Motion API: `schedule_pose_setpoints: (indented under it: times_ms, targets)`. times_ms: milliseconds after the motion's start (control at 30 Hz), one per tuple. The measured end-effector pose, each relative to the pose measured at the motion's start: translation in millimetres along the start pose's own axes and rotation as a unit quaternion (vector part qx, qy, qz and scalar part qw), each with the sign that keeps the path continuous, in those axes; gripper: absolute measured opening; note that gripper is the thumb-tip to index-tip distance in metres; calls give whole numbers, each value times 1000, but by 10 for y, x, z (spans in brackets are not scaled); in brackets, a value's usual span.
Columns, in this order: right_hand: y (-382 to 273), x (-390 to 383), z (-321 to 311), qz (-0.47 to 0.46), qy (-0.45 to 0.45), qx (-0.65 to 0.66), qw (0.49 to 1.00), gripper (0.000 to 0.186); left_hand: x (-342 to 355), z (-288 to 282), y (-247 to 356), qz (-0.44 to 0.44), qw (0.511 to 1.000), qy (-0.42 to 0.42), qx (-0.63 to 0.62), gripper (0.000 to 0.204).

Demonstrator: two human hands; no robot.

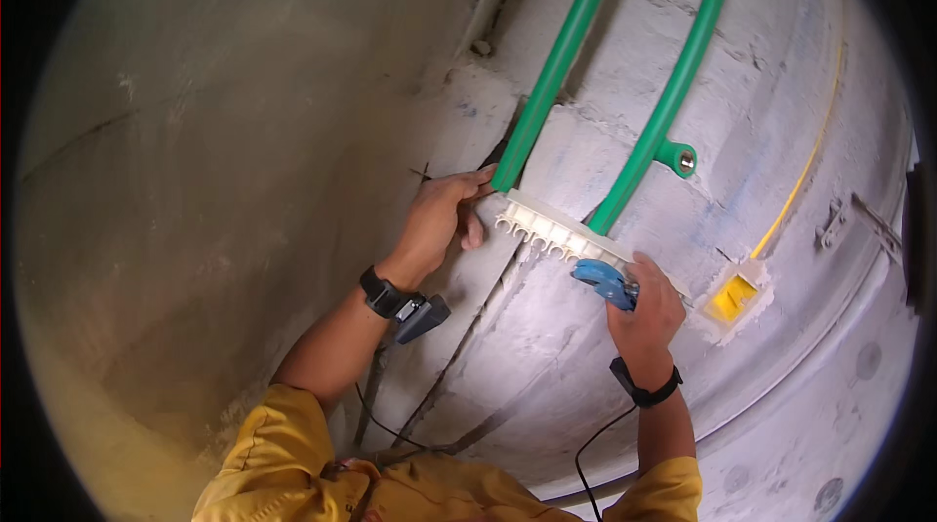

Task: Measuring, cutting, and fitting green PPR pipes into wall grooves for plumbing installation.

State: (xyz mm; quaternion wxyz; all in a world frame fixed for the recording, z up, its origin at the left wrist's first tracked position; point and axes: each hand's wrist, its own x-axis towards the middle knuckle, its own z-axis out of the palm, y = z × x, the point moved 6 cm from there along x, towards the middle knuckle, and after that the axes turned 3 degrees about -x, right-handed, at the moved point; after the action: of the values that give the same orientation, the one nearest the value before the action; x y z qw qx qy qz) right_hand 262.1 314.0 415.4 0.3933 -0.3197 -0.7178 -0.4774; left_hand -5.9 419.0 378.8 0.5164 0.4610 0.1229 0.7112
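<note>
Two green plastic pipes run down the wall, a left pipe (557, 68) and a right pipe (676, 88). Their lower ends meet a white strip with a row of C-shaped clips (561, 232), which lies tilted across them. My left hand (436, 220) is beside the left pipe's lower end, fingers stretched out against it and thumb apart. In my right hand (652, 312) is a blue pipe cutter (602, 280), held just below the strip's right end. The fingertips of that hand reach close to the strip, and part of the cutter is hidden by the hand.
A green fitting with a metal-lined opening (686, 163) branches off the right pipe. To the right, a yellow wall box (732, 299) is set in the rough white wall, with a yellow conduit (805, 166) above it. A brown plastered wall (224, 200) stands at the left.
</note>
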Motion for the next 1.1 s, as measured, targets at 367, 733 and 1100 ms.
schedule_pose_setpoints:
  times_ms: [367, 733, 1100]
  targets:
    - [-4, 5, 7, -1, -9, 5, 1000, 52, 2, 118, -145, 62, 997, 33, 36, 49]
    - [51, -8, -26, 22, -50, 15, 998, 52, -12, 199, -138, 66, 992, 83, 76, 40]
    - [49, -18, -73, 20, -48, 33, 998, 46, -43, 202, -129, 91, 982, 125, 110, 35]
